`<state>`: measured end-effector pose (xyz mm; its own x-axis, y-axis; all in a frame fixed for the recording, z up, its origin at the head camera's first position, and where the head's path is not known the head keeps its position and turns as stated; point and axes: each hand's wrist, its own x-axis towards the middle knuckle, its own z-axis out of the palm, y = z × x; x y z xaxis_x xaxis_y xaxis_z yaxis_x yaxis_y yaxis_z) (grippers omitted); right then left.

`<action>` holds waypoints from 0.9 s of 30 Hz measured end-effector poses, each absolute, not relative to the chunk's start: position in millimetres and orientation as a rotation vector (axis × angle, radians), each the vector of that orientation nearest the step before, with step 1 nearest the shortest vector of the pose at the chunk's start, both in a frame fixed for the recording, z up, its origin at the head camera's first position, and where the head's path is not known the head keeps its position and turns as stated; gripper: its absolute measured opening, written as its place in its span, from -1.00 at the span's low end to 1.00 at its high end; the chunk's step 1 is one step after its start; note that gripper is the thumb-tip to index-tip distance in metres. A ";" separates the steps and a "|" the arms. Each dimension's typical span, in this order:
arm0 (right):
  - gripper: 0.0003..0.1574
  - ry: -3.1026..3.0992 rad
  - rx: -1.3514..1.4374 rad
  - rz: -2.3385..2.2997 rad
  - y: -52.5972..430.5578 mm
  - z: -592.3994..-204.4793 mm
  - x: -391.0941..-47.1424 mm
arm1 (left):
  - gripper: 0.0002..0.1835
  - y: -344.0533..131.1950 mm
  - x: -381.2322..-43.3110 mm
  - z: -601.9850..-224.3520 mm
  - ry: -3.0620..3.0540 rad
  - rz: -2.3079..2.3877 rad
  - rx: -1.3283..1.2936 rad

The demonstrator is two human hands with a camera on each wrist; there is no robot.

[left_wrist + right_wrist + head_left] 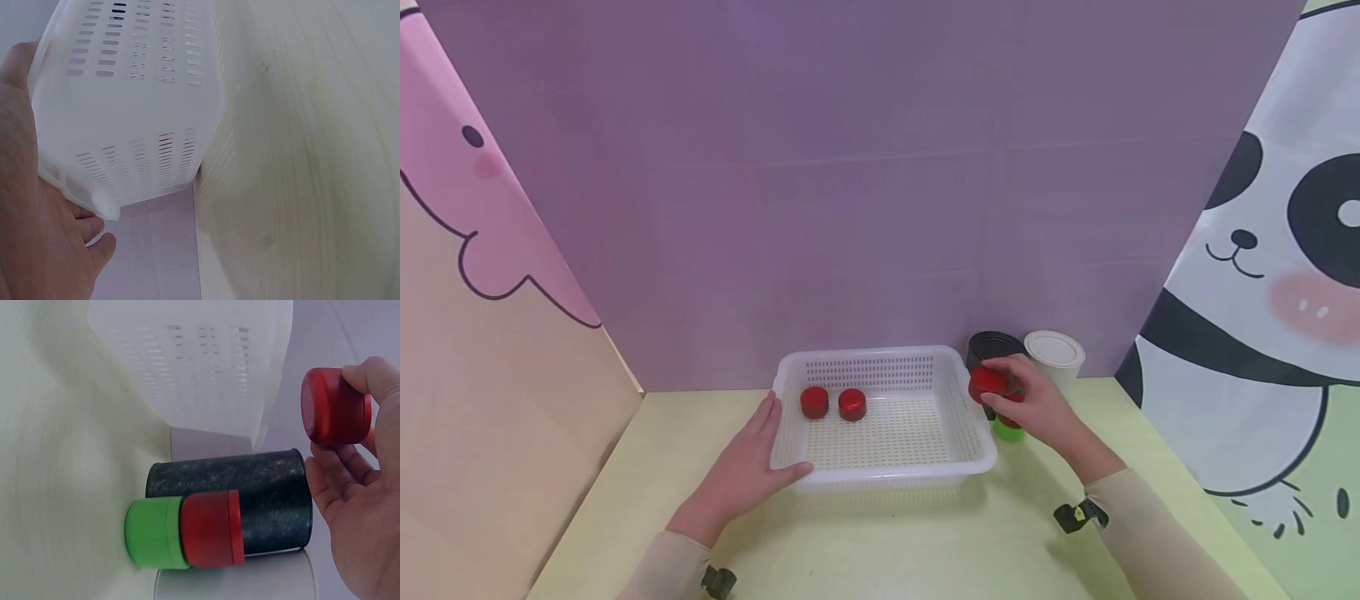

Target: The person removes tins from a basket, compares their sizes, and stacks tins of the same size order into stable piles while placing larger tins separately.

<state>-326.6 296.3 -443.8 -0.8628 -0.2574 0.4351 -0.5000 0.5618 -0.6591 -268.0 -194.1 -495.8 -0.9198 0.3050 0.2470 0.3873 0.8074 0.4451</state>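
A white plastic basket sits on the table with two small red round tins, one on the left and another beside it. My left hand holds the basket's near left corner, thumb over the front rim and fingers along the left side. Just outside the right rim, my right hand pinches a third small red tin between thumb and fingers, lifted off the table. Below it, a similar red tin is stacked on a green tin.
Behind the stacked tins stand a tall black canister and a white canister with a lid. A purple backdrop rises behind the table, and printed panels flank both sides. Each wrist wears a small black camera.
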 end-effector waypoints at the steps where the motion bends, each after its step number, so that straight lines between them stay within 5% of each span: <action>1: -0.39 -2.512 0.611 1.187 298.0 -444.6 -326.3 | 0.30 -194.1 -267.9 -495.6 -2.831 -0.745 -0.545; 27: -0.37 -2.433 0.452 1.149 327.9 -467.1 -320.6 | 0.28 -192.5 -267.0 -492.5 -2.839 -0.749 -0.547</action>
